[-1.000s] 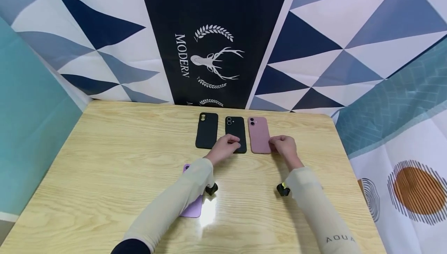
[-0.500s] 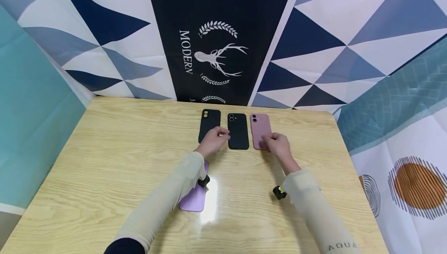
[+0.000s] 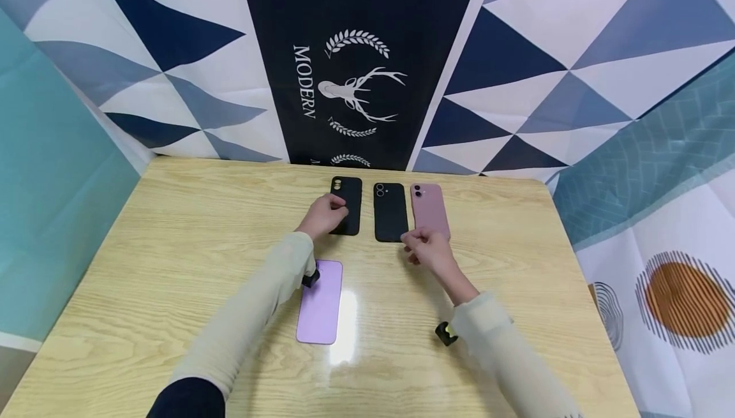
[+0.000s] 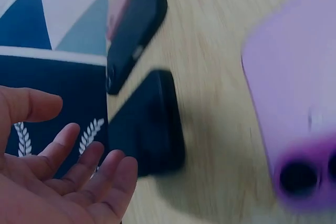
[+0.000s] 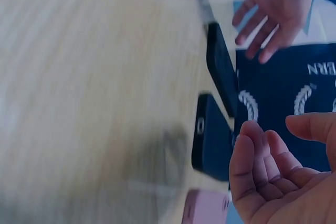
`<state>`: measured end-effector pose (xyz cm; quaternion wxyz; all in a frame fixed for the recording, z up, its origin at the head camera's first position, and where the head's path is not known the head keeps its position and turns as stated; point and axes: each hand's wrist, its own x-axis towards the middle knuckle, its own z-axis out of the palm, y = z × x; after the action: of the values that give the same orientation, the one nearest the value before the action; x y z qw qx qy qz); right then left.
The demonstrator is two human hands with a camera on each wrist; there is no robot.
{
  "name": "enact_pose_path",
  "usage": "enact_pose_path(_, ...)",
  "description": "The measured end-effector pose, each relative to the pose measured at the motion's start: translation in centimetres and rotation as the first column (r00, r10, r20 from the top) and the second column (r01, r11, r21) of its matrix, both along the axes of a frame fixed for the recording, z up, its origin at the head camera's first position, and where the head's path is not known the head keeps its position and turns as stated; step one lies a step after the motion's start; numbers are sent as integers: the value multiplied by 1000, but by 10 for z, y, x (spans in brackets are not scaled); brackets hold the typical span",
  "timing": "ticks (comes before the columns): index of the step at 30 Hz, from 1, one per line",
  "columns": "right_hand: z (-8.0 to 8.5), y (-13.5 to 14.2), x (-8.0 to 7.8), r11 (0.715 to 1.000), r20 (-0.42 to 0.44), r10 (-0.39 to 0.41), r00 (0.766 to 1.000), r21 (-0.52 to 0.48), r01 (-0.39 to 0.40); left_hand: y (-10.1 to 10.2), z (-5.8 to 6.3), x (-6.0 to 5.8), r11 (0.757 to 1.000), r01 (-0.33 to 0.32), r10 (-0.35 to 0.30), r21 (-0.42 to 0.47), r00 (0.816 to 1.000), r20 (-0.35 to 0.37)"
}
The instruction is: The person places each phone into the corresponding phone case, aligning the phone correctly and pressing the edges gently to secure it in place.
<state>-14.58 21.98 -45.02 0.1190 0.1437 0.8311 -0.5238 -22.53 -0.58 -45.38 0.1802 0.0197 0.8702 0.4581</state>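
Note:
Three phones or phone cases lie in a row near the table's back edge. Leftmost is a black phone case, with wood tone visible in its camera holes. A black phone is in the middle and a pink phone to its right. My left hand is over the left side of the black case, fingers loosely bent, holding nothing in the left wrist view. Close to the near ends of the middle and pink phones is my right hand, its fingers relaxed around nothing. A purple phone lies nearer me.
The wooden table carries all of these. Behind it hangs a patterned cloth with a deer print, and a teal panel borders the left side. A bright light reflection shows on the tabletop.
My left hand has moved leftward from the middle black phone to the left black case, uncovering the purple phone. My right hand has moved left and nearer me from the pink phone's right edge.

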Motion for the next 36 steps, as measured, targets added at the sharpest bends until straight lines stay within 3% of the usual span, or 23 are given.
enact_pose_path(9,-9,-35,23,995,49,93,994,-30,-92,-26,-6,-18,990,47,-48,-135,999,0)
enact_pose_path(20,-27,-70,34,977,85,213,973,-36,-211,-28,-22,-24,948,91,-102,-305,995,-20)
enact_pose_path(29,-33,-91,33,956,112,294,949,-34,-292,-23,-23,-27,938,111,-124,-330,992,-18)
enact_pose_path(36,-36,-105,28,940,125,337,933,1,-340,-17,-27,-32,939,71,-81,-337,997,-14)
